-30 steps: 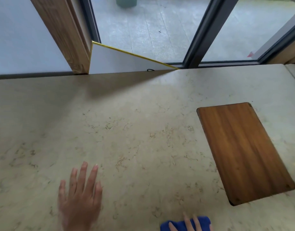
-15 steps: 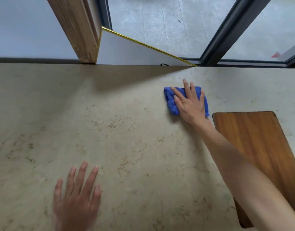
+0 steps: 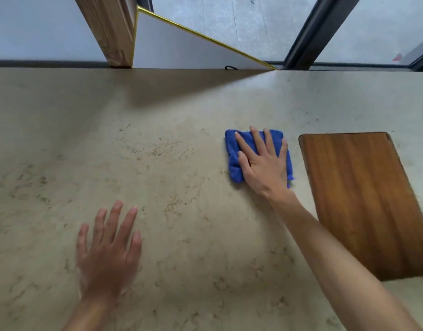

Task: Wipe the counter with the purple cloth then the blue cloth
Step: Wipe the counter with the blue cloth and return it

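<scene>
Views: you have one, the wide-angle camera on your head.
Facing: forward and steeply down onto the counter (image 3: 181,144).
Nearness: close; your forearms enter from the bottom edge.
Reach: the far counter edge and window frame (image 3: 310,34) cross the top.
Overlap: no second view shares it.

Both forearms bare up to the frame edge, no sleeve showing on either side. Left hand (image 3: 107,256) and right hand (image 3: 263,163): short nails, slim fingers, knuckle creases visible on the right one. Left hand slightly motion-blurred along its outer edge; finer detail there unreadable.
</scene>
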`<state>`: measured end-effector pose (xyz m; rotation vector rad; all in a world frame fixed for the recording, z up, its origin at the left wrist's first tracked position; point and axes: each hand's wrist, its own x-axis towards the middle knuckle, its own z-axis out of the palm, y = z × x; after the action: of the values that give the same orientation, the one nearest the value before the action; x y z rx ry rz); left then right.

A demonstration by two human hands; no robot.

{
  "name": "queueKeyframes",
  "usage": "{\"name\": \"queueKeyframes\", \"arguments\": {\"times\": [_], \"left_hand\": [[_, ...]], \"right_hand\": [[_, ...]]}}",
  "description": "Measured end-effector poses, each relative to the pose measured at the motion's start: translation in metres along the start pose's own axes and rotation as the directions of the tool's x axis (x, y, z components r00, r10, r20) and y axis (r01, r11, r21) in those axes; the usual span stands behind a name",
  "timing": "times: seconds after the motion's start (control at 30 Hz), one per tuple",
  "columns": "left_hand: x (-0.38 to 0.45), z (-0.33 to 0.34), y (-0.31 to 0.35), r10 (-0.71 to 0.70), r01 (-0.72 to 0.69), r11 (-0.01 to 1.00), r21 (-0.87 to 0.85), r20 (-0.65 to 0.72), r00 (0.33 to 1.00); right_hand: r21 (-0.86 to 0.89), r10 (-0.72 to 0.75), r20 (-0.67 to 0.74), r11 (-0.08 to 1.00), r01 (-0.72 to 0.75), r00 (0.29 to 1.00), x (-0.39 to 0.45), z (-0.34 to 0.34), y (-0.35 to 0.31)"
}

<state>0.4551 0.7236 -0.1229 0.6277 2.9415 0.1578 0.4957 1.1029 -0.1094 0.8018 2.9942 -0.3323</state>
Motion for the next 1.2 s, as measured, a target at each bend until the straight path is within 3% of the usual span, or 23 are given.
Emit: {"name": "queueKeyframes", "arguments": {"times": [0.1, 0.23, 0.37, 0.57, 0.77, 0.9, 1.03, 1.2], "left_hand": [[0.001, 0.0, 0.001, 0.001, -0.001, 1.0, -0.007, 0.006, 1.0], [-0.003, 0.002, 0.0, 0.009, -0.009, 1.0, -0.009, 0.011, 1.0], [-0.001, 0.007, -0.003, 0.03, -0.03, 1.0, 0.006, -0.009, 1.0], [-0.002, 0.013, -0.006, 0.041, -0.041, 0.999, 0.015, -0.042, 0.998], [-0.002, 0.011, -0.008, 0.058, -0.058, 0.998, 0.017, -0.049, 0.997], [0.001, 0.012, -0.008, 0.053, -0.053, 0.999, 0.013, -0.041, 0.998], [0.001, 0.014, -0.01, 0.059, -0.058, 0.998, 0.018, -0.039, 0.998], [0.001, 0.016, -0.011, 0.073, -0.072, 0.997, 0.005, -0.035, 0.997]], "right_hand": [[-0.035, -0.033, -0.017, 0.999, 0.032, 0.999, -0.108, 0.011, -0.022], [-0.124, -0.089, 0.059, 0.988, 0.095, 0.994, -0.262, 0.042, -0.051], [-0.252, -0.1, 0.045, 0.962, 0.108, 0.994, -0.329, 0.055, -0.068], [-0.109, 0.003, 0.068, 0.994, 0.005, 0.998, -0.288, 0.052, -0.078], [-0.067, 0.022, -0.045, 0.997, -0.025, 0.999, -0.083, 0.031, -0.09], [-0.023, 0.029, 0.036, 0.999, -0.029, 0.999, 0.021, 0.023, -0.089], [-0.008, 0.021, 0.024, 1.0, -0.021, 0.999, 0.02, 0.026, -0.089], [-0.025, 0.023, -0.099, 0.999, -0.026, 0.995, -0.076, 0.038, -0.1]]}}
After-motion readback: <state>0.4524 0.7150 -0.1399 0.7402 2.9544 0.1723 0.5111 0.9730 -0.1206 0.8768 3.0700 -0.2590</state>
